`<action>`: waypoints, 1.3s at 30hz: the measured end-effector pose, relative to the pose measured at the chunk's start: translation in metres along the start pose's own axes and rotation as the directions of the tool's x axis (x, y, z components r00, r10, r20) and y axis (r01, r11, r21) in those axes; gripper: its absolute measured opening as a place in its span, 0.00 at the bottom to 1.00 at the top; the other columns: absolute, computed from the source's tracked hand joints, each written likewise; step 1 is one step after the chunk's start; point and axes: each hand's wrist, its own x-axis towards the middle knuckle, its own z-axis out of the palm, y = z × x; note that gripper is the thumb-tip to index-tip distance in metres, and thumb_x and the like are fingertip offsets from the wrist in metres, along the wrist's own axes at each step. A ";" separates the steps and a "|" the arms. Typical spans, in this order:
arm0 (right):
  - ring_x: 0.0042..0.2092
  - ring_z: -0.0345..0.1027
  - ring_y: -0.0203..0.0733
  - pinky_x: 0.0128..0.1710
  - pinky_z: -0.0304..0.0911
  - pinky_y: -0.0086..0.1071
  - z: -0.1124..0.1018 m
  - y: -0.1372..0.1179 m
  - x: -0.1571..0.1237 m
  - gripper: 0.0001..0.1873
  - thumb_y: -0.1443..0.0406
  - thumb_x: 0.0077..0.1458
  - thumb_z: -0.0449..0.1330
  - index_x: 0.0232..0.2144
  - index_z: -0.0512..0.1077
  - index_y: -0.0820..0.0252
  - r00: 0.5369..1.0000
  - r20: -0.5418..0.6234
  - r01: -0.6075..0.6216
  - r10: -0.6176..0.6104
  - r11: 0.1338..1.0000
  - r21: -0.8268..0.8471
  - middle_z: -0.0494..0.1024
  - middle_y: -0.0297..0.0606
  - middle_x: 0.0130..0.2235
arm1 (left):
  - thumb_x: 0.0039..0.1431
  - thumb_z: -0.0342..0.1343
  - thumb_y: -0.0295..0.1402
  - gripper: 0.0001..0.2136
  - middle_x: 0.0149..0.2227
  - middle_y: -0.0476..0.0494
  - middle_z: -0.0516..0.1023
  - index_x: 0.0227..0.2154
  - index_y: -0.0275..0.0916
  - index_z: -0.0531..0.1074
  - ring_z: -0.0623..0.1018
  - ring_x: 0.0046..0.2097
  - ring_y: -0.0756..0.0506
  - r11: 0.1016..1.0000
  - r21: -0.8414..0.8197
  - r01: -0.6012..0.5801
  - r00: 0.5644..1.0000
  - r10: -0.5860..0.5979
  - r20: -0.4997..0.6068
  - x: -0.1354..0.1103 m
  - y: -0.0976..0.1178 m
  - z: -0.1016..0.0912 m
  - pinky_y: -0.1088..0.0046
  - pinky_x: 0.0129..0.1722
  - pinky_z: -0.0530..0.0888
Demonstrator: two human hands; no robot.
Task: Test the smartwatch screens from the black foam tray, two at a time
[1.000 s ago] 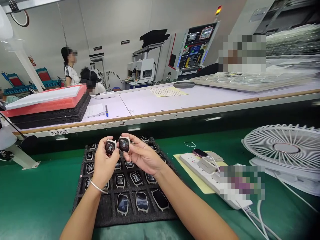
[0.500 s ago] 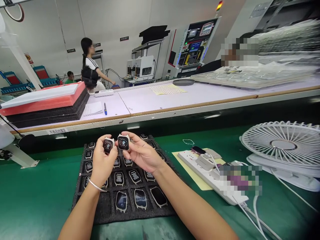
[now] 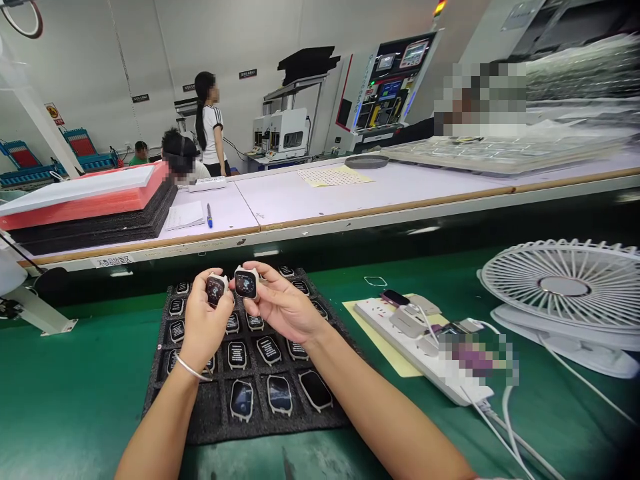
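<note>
Watch (image 3: 215,288), square, pale-framed, dark-screened, is gripped in our bare left hand (image 3: 206,323); our bare right hand (image 3: 290,308) grips a matching watch (image 3: 246,283) just right, over a black foam compartment tray (image 3: 206,415).

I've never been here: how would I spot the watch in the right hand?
Find the black foam tray on the green workbench. Over its far part, two bare hands each hold a watch; the right hand has yours. Unlike its neighbour, it belongs to the hand without a silver bangle at the wrist.
</note>
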 end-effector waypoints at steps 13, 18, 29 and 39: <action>0.27 0.64 0.33 0.30 0.63 0.31 0.001 -0.001 -0.001 0.22 0.60 0.50 0.70 0.48 0.73 0.52 1.000 -0.017 -0.013 0.013 1.000 -0.003 0.80 0.37 0.40 | 0.52 0.59 0.33 0.17 0.40 0.47 0.74 0.46 0.40 0.69 0.73 0.39 0.48 1.000 -0.010 -0.001 1.000 0.001 -0.006 -0.002 0.004 0.001 0.71 0.41 0.69; 0.27 0.65 0.32 0.30 0.62 0.30 0.001 -0.002 0.000 0.21 0.60 0.50 0.70 0.47 0.74 0.52 1.000 -0.001 -0.008 0.008 1.000 0.023 0.81 0.36 0.39 | 0.52 0.59 0.33 0.17 0.39 0.48 0.73 0.46 0.41 0.69 0.73 0.38 0.48 0.999 -0.044 -0.002 1.000 0.001 -0.007 -0.003 0.005 0.002 0.72 0.40 0.69; 0.27 0.66 0.33 0.31 0.62 0.31 0.001 -0.002 -0.001 0.21 0.61 0.50 0.70 0.47 0.73 0.52 1.000 0.000 -0.014 0.014 0.999 0.030 0.80 0.36 0.38 | 0.52 0.60 0.34 0.17 0.39 0.47 0.74 0.45 0.40 0.69 0.73 0.38 0.48 0.999 -0.053 0.007 1.000 -0.007 0.000 -0.002 0.005 0.002 0.72 0.40 0.69; 0.27 0.68 0.31 0.31 0.62 0.27 -0.003 0.000 0.000 0.19 0.62 0.52 0.70 0.47 0.74 0.51 0.998 0.063 -0.010 0.006 0.998 0.068 0.82 0.37 0.40 | 0.54 0.58 0.35 0.17 0.41 0.46 0.74 0.47 0.39 0.69 0.74 0.40 0.48 1.000 -0.019 0.001 1.000 -0.001 0.005 -0.003 0.003 0.002 0.71 0.41 0.69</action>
